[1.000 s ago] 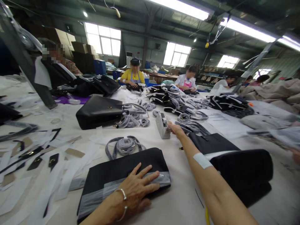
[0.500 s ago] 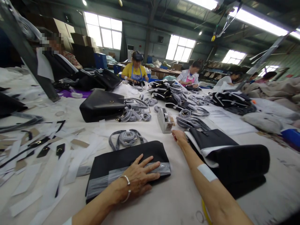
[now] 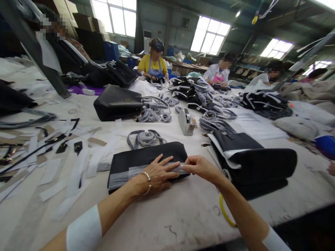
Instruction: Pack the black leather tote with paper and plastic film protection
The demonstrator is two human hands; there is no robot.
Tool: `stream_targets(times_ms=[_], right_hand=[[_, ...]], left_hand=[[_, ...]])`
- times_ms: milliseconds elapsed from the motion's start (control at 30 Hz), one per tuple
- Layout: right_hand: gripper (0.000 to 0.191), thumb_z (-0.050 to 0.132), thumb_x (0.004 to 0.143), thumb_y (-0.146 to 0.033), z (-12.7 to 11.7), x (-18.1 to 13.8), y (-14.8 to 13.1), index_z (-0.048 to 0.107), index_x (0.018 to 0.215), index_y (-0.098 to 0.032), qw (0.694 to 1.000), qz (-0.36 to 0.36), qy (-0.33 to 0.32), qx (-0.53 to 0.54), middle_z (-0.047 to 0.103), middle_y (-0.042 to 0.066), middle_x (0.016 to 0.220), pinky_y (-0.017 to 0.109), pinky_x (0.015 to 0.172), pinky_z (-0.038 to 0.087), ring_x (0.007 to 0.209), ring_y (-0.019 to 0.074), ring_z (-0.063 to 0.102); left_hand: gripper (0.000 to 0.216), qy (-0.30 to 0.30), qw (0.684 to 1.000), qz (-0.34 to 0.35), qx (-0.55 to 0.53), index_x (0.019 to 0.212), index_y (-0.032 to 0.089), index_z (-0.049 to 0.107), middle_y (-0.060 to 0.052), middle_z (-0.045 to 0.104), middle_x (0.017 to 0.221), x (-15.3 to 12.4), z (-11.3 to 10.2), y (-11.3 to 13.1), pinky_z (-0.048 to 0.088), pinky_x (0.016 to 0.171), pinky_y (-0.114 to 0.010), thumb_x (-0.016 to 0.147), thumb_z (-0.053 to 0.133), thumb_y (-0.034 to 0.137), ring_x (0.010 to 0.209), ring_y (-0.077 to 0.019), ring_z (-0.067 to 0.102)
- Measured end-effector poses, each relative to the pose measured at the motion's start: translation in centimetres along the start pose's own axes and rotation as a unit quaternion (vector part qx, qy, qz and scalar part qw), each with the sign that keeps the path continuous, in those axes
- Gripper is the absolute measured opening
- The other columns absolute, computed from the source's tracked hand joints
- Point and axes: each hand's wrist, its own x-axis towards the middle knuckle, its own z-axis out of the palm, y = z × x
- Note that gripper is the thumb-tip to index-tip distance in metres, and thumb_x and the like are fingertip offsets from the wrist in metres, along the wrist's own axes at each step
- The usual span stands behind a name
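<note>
One black bag (image 3: 150, 150), lying flat toward the near edge of the desk (image 3: 183, 216), clear film strip (image 3: 121, 178) along its near side. Hands, two: left hand (image 3: 158, 173), fingers spread, palm down on bag and strip; right hand (image 3: 200, 168), thumb and forefinger closed together at the strip's right end, pinch or press, I cannot tell. One wrapped strap (image 3: 145, 138), coiled, on the bag's far side. One pale tape dispenser (image 3: 185, 122), upright, farther from the near edge.

Table (image 3: 162, 223) open between forearms (image 3: 119, 200), bar yellow loop (image 3: 225, 213) at right. Beyond flat bag (image 3: 149, 152), strap coil (image 3: 145, 138) and dispenser (image 3: 185, 123) block; folded bag (image 3: 264, 164) blocks right, scraps (image 3: 50, 170) left.
</note>
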Motion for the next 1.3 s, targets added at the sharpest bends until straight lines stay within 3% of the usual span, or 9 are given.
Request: stream_targets(times_ms=[133, 233, 633, 867, 933, 1067, 1133, 1200, 1300], right_hand=[[0.016, 0.064, 0.069, -0.031, 1.8, 0.2, 0.2, 0.061, 0.059, -0.019, 0.967, 0.019, 0.117, -0.226, 0.054, -0.003, 0.052, 0.024, 0.05, 0.025, 0.053, 0.0103, 0.044], [0.014, 0.065, 0.068, -0.031, 1.7, 0.3, 0.1, 0.062, 0.06, -0.021, 0.936, 0.032, 0.126, -0.327, 0.057, -0.002, 0.054, 0.025, 0.052, 0.024, 0.053, 0.0113, 0.046], [0.012, 0.071, 0.06, -0.03, 1.0, 0.6, -0.9, 0.065, 0.053, -0.022, 0.931, 0.048, 0.13, -0.339, 0.059, 0.003, 0.049, 0.028, 0.053, 0.03, 0.053, 0.0172, 0.054], [0.032, 0.083, 0.047, -0.038, -0.2, 2.5, 0.3, 0.057, 0.046, -0.02, 0.914, 0.041, 0.17, -0.367, 0.058, 0.006, 0.049, 0.031, 0.058, 0.036, 0.061, 0.0229, 0.059], [0.039, 0.085, 0.042, -0.046, -1.5, 2.6, 2.0, 0.057, 0.049, -0.02, 0.935, 0.016, 0.168, -0.313, 0.058, 0.004, 0.051, 0.028, 0.058, 0.036, 0.061, 0.0201, 0.057], [0.048, 0.085, 0.036, -0.057, -3.7, 2.4, 6.8, 0.063, 0.058, -0.019, 0.986, -0.041, 0.159, -0.021, 0.06, 0.0, 0.054, 0.025, 0.053, 0.038, 0.054, 0.0153, 0.054], [0.059, 0.073, 0.049, -0.071, -3.7, 2.5, 8.4, 0.068, 0.074, -0.018, 0.977, -0.045, 0.199, 0.055, 0.067, 0.004, 0.069, 0.027, 0.056, 0.044, 0.062, 0.0182, 0.06], [0.074, 0.045, 0.069, -0.083, -2.6, 3.2, 8.9, 0.066, 0.1, -0.02, 0.962, -0.058, 0.246, 0.104, 0.069, 0.01, 0.097, 0.03, 0.066, 0.05, 0.083, 0.0214, 0.065], [0.081, 0.015, 0.081, -0.08, 0.3, 5.2, 7.5, 0.051, 0.128, -0.025, 0.934, -0.106, 0.271, 0.207, 0.056, 0.011, 0.131, 0.035, 0.085, 0.05, 0.113, 0.0216, 0.058]], left_hand=[[0.05, 0.003, 1.0, 0.0, 0.006, 0.136, 0.038, 0.043, 0.003, 0.025, 0.155, 0.0, 0.2, -0.1, 0.02, 0.11, -0.061, 0.088, 0.053, 0.045, 0.14, -0.0317, 0.024], [0.05, 0.006, 1.0, 0.0, 0.005, 0.137, 0.039, 0.041, 0.003, 0.024, 0.155, -0.1, 0.2, 0.0, 0.02, 0.11, -0.061, 0.088, 0.052, 0.044, 0.14, -0.0312, 0.023], [0.053, 0.0, 1.0, -0.006, 0.002, 0.138, 0.041, 0.039, 0.003, 0.025, 0.155, 0.1, 0.2, 0.0, 0.019, 0.11, -0.061, 0.087, 0.055, 0.042, 0.14, -0.0329, 0.024], [0.054, -0.011, 1.0, -0.016, -0.005, 0.138, 0.041, 0.037, 0.003, 0.025, 0.155, 0.3, -0.4, 0.3, 0.022, 0.107, -0.065, 0.087, 0.054, 0.041, 0.139, -0.034, 0.025], [0.053, -0.012, 1.0, -0.014, -0.003, 0.138, 0.041, 0.039, 0.003, 0.024, 0.155, 0.3, -0.5, 0.3, 0.022, 0.107, -0.064, 0.087, 0.055, 0.04, 0.139, -0.0337, 0.024], [0.051, -0.022, 1.0, -0.021, 0.003, 0.135, 0.04, 0.042, 0.002, 0.024, 0.155, 0.2, -0.5, 0.3, 0.02, 0.109, -0.062, 0.087, 0.055, 0.037, 0.141, -0.0314, 0.022], [0.05, -0.022, 1.0, -0.021, 0.001, 0.135, 0.04, 0.042, 0.002, 0.024, 0.155, 0.1, -0.6, 0.3, 0.02, 0.109, -0.061, 0.087, 0.055, 0.037, 0.141, -0.0308, 0.022], [0.05, -0.016, 1.0, -0.019, -0.002, 0.135, 0.04, 0.042, 0.003, 0.025, 0.155, 0.0, -0.6, 0.3, 0.02, 0.11, -0.06, 0.087, 0.055, 0.037, 0.141, -0.0308, 0.023], [0.052, -0.011, 1.0, -0.02, -0.002, 0.135, 0.04, 0.042, 0.003, 0.026, 0.154, 0.0, -0.5, 0.3, 0.019, 0.111, -0.06, 0.086, 0.056, 0.035, 0.141, -0.0309, 0.023]])
